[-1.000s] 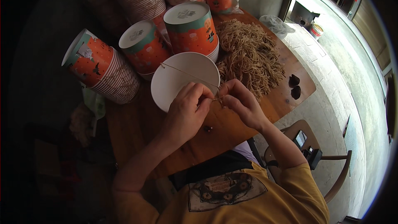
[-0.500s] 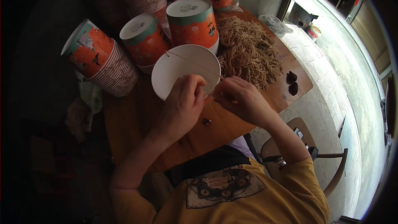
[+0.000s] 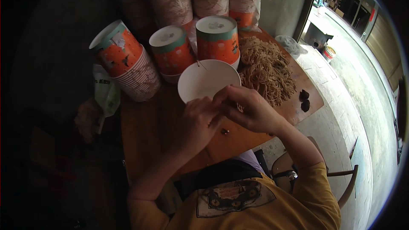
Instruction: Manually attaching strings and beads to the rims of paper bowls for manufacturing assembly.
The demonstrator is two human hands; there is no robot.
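Observation:
A white-lined paper bucket [image 3: 194, 81] lies tilted on the table with its open mouth toward me. A thin tan string [image 3: 199, 63] passes through its far rim; its other end runs out of sight toward my fingers. My left hand [image 3: 199, 121] is closed in a pinch at the bucket's near rim, and what its fingertips hold is hidden. Against it, my right hand [image 3: 251, 108] is pinched on the string, with a pale strand showing below the fingers. To the right of the bucket lies a heap of tan strings [image 3: 268, 72].
Orange and green bucket stacks stand upside down behind, one stack [image 3: 128, 61] leaning at left. Bagged stacks [image 3: 170, 0] rise at the back. Two dark pieces [image 3: 304, 100] lie near the right edge of the wooden table [image 3: 170, 123]. A chair [image 3: 341, 173] stands at right.
My hands have drawn together and my right hand now overlaps my left fingertips. The string, stretched across the bucket's mouth before, now shows only at the far rim. The view has shifted.

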